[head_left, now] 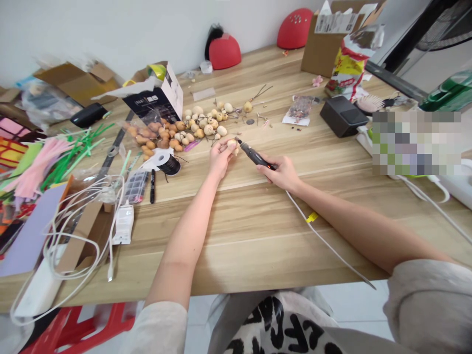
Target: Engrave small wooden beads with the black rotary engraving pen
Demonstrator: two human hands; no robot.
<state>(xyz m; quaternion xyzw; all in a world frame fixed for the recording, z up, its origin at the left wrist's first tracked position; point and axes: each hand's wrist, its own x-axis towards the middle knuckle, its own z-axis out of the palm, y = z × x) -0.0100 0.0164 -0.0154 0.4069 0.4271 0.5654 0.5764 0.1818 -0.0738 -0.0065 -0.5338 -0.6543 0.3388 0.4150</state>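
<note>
**A:** Wide shot first: a long wooden counter (pixel 258 236), packed along its far side, with two red domes (pixel 224 53) against the wall at 12 o'clock.

**B:** And look at those heaps! Orange-brown pods (pixel 158 137) at 10 o'clock, pale pods (pixel 204 120) at 11, dozens lying loose. Only one pale pod (pixel 248 106) sits up among thin dark stems, around 12.

**A:** A spool of black wire (pixel 170 165) waits at 9 o'clock, close to the heaps. From here I can't tell whether any loose pod has been worked on.

**B:** Now the hands, right at centre! The left hand (pixel 221 157) has its grip closed on a single small pod (pixel 231 144), held between thumb and fingertips, clear of the counter.

**A:** The right hand (pixel 280 172) has its grip wrapped pen-style around a black rotary tool (pixel 254 154), white cable (pixel 332 248) trailing toward 5 o'clock.

**B:** And the tool's tip is right at that small pod, apparently touching it!
</note>
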